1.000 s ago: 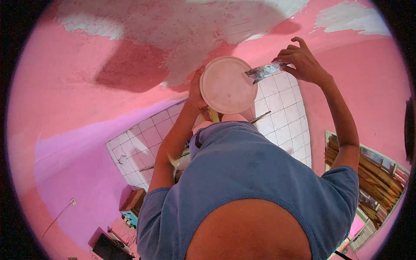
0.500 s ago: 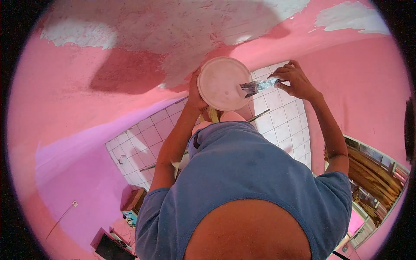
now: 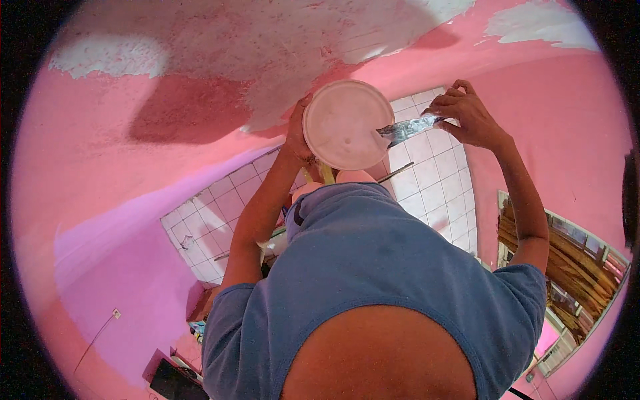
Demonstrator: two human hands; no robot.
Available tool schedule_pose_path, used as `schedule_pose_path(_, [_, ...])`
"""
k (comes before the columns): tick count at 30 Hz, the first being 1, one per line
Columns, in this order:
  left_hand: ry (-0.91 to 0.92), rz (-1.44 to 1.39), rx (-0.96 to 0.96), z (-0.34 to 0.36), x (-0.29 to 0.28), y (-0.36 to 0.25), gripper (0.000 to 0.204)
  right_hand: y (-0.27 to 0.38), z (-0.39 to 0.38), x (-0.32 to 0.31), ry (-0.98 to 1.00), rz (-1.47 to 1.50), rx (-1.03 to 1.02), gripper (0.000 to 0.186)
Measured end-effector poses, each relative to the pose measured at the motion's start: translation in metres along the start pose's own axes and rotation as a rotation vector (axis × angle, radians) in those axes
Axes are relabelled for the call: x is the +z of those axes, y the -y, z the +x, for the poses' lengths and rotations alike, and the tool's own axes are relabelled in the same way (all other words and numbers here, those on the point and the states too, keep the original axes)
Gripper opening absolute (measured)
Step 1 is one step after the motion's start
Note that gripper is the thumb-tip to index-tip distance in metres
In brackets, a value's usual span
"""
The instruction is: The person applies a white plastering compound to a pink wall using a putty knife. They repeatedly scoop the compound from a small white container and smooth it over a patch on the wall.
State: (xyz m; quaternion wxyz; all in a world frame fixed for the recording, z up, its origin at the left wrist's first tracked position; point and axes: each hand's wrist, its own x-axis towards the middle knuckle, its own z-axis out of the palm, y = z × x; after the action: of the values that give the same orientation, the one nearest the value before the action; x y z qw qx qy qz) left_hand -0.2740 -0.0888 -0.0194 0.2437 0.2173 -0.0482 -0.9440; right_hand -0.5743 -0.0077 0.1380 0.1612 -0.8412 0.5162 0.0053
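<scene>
In the head view, my left hand grips the left edge of a round pale plastic lid, whose top looks smeared with a light film. My right hand holds a metal putty knife by its handle end, fingers bent around it, with the blade's tip over or against the right part of the lid; whether it touches, I cannot tell. Above them is the pink wall with rough white patches and shadows on it.
Below me lies a tiled floor with a thin dark strip on it. At lower left are a black screen, boxy furniture and a wall socket. A window with wooden slats is at the right.
My right hand and the knife dipped down and left, then moved back up and right. The lid in my left hand has shifted slightly up and left.
</scene>
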Motion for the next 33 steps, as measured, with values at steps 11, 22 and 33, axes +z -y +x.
schedule_pose_path(11, [0.065, -0.076, 0.084, 0.018, 0.005, 0.013, 0.057, 0.011, -0.008, 0.026, -0.036, 0.058, -0.004, 0.023])
schedule_pose_path(22, [0.145, 0.723, 0.619, 0.009, 0.021, 0.022, 0.073, 0.035, -0.018, 0.077, -0.106, 0.327, 0.143, 0.024])
schedule_pose_path(33, [-0.011, 0.294, 0.261, 0.006, -0.020, 0.029, 0.064, 0.027, 0.022, 0.002, -0.083, 0.344, 0.371, 0.022])
